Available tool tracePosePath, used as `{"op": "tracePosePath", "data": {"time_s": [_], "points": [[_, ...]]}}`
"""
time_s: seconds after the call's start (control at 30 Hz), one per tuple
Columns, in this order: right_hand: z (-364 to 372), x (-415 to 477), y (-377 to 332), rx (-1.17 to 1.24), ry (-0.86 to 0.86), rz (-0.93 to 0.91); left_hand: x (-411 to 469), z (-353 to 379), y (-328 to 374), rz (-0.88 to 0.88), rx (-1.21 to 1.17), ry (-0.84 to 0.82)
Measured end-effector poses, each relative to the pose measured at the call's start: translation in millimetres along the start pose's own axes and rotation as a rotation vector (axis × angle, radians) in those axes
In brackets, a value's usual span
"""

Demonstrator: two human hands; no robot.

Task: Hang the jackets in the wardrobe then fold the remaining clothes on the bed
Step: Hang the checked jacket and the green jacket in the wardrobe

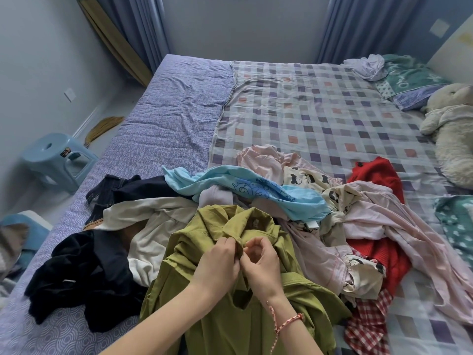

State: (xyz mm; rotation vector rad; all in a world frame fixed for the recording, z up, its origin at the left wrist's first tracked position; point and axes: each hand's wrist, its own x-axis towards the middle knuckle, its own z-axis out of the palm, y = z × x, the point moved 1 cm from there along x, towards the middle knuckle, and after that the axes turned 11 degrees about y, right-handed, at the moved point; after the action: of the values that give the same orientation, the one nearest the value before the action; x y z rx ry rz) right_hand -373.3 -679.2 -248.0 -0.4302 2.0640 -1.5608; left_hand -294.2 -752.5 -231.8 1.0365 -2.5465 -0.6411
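An olive-green jacket (210,242) lies on the near edge of the bed (169,116), collar away from me. My left hand (217,265) and my right hand (261,265) meet at its front placket just below the collar, both pinching the green fabric with curled fingers. Behind and around it lies a pile of clothes: a light blue shirt (230,183), a black garment (84,272), a cream garment (153,219), a pink garment (384,221), a red knit (376,175) and a red checked cloth (368,326).
A checked blanket (320,111) covers the right part of the bed. A white plush toy (450,129) and pillows (409,78) sit at the far right. A blue plastic stool (56,157) stands on the floor at the left. Blue curtains (363,24) hang behind.
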Motion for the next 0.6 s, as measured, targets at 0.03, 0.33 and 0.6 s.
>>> {"op": "tracePosePath", "data": {"time_s": [0.03, 0.33, 0.6], "points": [[0, -2, 2, -0.047, -0.027, -0.043, 2, -2, 2, 0.014, 0.081, -0.042], [7, -9, 11, 0.575, 0.100, 0.650, 14, -9, -15, -0.155, -0.296, -0.105], [-3, -10, 8, 0.714, -0.011, 0.659, 16, -12, -18, -0.534, -0.692, -0.305]]}}
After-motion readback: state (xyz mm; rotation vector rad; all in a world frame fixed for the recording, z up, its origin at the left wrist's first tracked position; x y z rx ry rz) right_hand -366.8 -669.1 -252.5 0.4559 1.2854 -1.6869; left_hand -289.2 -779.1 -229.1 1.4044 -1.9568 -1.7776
